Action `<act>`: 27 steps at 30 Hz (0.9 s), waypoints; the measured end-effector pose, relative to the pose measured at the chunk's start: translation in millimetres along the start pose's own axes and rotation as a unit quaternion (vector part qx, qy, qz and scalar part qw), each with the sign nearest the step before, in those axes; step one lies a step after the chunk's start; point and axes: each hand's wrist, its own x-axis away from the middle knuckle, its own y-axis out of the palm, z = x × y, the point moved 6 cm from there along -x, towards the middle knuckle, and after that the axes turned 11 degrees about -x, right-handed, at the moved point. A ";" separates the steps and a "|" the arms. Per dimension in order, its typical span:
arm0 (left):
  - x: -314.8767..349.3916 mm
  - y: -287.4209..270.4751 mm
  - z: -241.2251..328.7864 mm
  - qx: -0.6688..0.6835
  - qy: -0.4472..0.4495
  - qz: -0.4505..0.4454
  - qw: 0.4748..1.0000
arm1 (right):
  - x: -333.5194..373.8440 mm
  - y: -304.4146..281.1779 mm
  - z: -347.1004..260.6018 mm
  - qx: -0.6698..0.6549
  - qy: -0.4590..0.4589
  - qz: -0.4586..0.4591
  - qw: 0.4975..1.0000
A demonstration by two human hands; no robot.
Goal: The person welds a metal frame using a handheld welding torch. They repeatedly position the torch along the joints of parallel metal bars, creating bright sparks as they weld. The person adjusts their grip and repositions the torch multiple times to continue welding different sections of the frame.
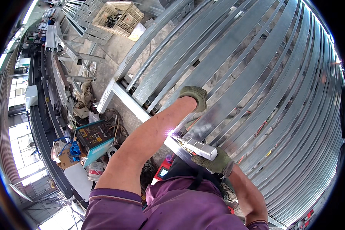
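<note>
In my right hand (217, 163), gloved in olive green, is a silver, box-bodied handheld welding gun (201, 148); my fingers are closed round it. Its nozzle meets the near steel rail (177, 148), where a bright violet-white welding arc (170, 133) glows beside my left forearm. My left hand (194, 97), in a matching glove, lies farther forward over a wide galvanized steel tube (220, 53). Its fingers look curled at the tube's edge, though the arm and glove hide part of them. Many parallel steel tubes (249, 82) stretch away in a large frame.
A teal welding machine (95, 138) stands at left, near coiled cables (116, 122) and a cardboard box (67, 158). Plastic crates (120, 19) sit on the concrete floor at the far left. A red device with a small screen (163, 171) is close to my body.
</note>
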 end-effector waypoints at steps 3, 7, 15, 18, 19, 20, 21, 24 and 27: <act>-0.1 -1.1 0.5 -0.001 0.001 -0.003 1.000 | -0.6 0.6 2.0 0.000 0.009 -0.006 1.000; 0.0 -2.0 0.4 -0.001 -0.002 -0.007 1.000 | 2.6 -1.1 -4.5 0.000 0.030 -0.006 1.000; -2.1 -0.7 0.3 -0.009 -0.001 -0.011 1.000 | 3.0 -1.5 -2.9 0.001 0.035 -0.016 0.999; -1.9 -0.8 0.4 -0.010 -0.001 -0.007 1.000 | 3.5 -1.1 -1.4 -0.019 0.033 -0.014 0.999; -2.0 -0.7 0.5 -0.009 -0.001 -0.006 1.000 | 2.9 -0.9 2.6 -0.016 0.032 -0.015 0.999; -2.3 -0.5 0.8 -0.010 0.000 -0.005 1.000 | 1.3 -1.1 9.0 -0.014 0.032 -0.017 0.999; -2.8 -0.2 0.6 -0.010 0.001 -0.005 1.000 | 0.4 -0.5 8.4 -0.011 0.032 -0.019 0.999; -3.8 0.8 0.2 -0.012 0.002 -0.009 1.000 | 4.8 -3.8 0.2 0.030 0.054 -0.012 0.998; -2.6 0.1 0.2 -0.014 0.002 -0.009 1.000 | 5.8 -2.7 2.4 -0.003 0.050 -0.015 0.999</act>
